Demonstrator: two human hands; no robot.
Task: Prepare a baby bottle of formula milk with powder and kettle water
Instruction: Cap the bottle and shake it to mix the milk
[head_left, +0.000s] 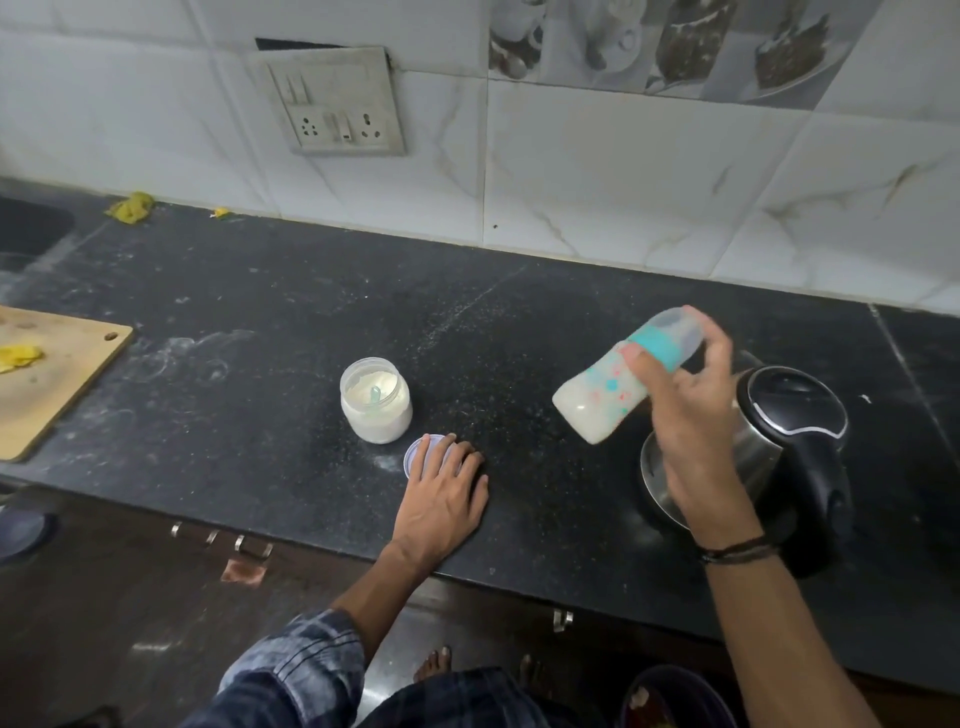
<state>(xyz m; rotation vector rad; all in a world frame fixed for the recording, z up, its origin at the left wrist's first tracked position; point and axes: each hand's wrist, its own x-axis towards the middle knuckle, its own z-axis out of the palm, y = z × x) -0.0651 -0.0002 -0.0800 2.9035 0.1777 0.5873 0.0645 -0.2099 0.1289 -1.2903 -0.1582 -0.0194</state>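
Right hand gripping tilted bottle, left hand flat on lid

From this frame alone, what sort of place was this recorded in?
Most likely a home kitchen: a dark stone counter against a tiled wall, with an electric kettle, a wooden chopping board and the edge of a sink at far left.

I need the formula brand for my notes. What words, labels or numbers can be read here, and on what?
None can be read.
Jar: no label shows.
Bottle: coloured spots only, no legible marks.
Kettle: no brand shows.
Socket plate: no markings legible.
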